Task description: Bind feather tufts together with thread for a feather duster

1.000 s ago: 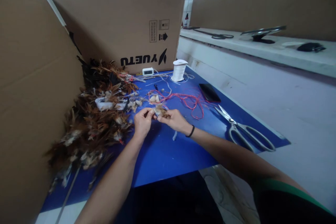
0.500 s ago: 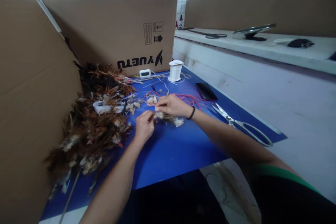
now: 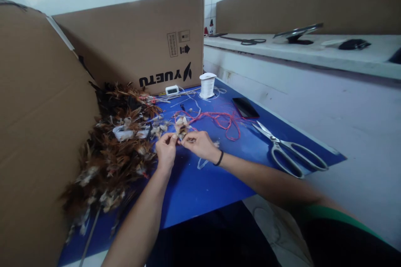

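My left hand (image 3: 166,150) and my right hand (image 3: 200,146) meet over the blue table, fingertips pinched together. Between them is a small bunch of feathers (image 3: 183,133), pale and brown, partly covered by my fingers. Pale fluff (image 3: 181,122) shows just beyond the fingertips; whether it belongs to the held bunch I cannot tell. A thin whitish strip (image 3: 202,164) trails below my right hand. Red string (image 3: 230,123) lies in loose loops behind that hand. To the left of my left hand is a large heap of brown feathers (image 3: 122,154).
Open scissors (image 3: 282,148) and a dark phone-like slab (image 3: 246,108) lie on the right. A white spool (image 3: 207,85) and a small white display device (image 3: 172,90) stand at the back. Cardboard walls (image 3: 131,41) enclose the left and rear. A ledge (image 3: 328,54) runs along the right.
My right hand has moved down and turned, its fingers now lower beside my left. Feathers show between both hands, and the whitish strip and more red string have come into sight.
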The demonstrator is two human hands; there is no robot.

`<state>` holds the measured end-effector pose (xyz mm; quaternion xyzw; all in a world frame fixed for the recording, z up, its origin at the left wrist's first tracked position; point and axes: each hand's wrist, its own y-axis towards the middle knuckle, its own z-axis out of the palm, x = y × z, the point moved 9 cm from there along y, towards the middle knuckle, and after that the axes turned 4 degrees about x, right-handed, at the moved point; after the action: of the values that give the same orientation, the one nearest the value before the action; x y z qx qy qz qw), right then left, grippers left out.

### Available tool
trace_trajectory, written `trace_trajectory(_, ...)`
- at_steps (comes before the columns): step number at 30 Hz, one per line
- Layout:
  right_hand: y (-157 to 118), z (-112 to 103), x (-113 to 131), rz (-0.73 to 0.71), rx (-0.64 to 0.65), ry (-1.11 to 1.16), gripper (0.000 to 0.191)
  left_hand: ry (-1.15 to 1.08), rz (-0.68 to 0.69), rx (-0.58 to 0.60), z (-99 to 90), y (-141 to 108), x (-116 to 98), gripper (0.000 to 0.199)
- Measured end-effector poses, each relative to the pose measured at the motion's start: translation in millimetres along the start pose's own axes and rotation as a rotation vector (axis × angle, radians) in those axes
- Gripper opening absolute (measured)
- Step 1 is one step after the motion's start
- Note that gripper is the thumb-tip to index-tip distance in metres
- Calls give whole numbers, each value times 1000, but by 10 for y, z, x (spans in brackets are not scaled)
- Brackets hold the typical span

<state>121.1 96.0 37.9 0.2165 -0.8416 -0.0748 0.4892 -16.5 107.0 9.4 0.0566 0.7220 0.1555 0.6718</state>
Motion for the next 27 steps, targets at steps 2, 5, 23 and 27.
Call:
trace_trajectory(2, -57, -12, 253, -143, 28, -220, 18, 237, 97, -7, -16, -18, -143, 12)
trace_trajectory(5, -44, -53, 525, -303, 103, -514, 20, 484, 300, 58, 83, -76, -397, 14)
trace_trajectory(23, 171, 133, -399, 235, -53, 608, 18, -220, -39, 8, 52, 15, 50, 17)
trace_trajectory(27, 130, 125, -327, 169, -153, 502, 15, 17, 89, -80, -68, 4, -65, 19)
